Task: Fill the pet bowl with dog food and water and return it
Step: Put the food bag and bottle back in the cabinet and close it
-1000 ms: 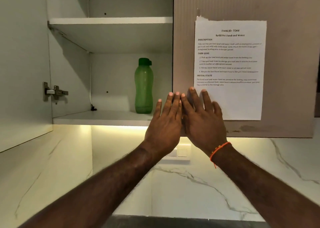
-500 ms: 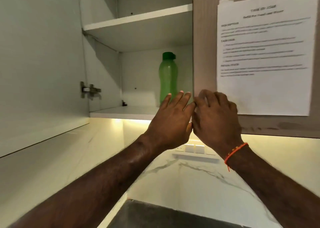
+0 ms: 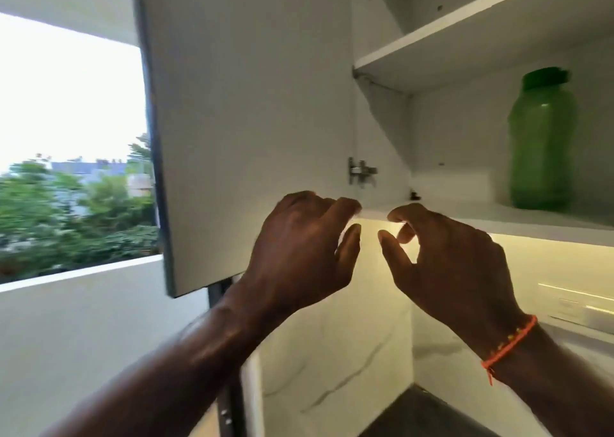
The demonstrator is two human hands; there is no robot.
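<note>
The task looks barely begun. No pet bowl and no dog food show anywhere in the view, so where the bowl stands cannot be told from here. What does show is a wall cupboard with its door (image 3: 252, 130) swung wide open, and inside it a green bottle (image 3: 540, 144) standing upright on the lower shelf (image 3: 465, 214), well to the right of the door hinge (image 3: 360, 172). The upper shelf (image 3: 448, 37) above the bottle carries nothing that can be seen.

Both hands are raised in front of the lower shelf's front edge, to the left of the bottle and well apart from it. The left hand (image 3: 299, 253) has its fingers loosely curled, its fingertips close to the shelf edge just below the hinge; whether they touch it cannot be told. The right hand (image 3: 448, 263) hangs just beside the left hand, thumb and fingers bent with a gap between them. Each grip is slack and holds nothing.

Judging from this, nothing is done yet: no bowl fetched, no food poured, no water added, nothing returned. The bottle is probably the water source, though its contents cannot be read through the blurred plastic. Left of the door a window (image 3: 73, 137) shows trees; below the cupboard runs a marble wall (image 3: 332, 353) and a dark tabletop (image 3: 428, 416).
</note>
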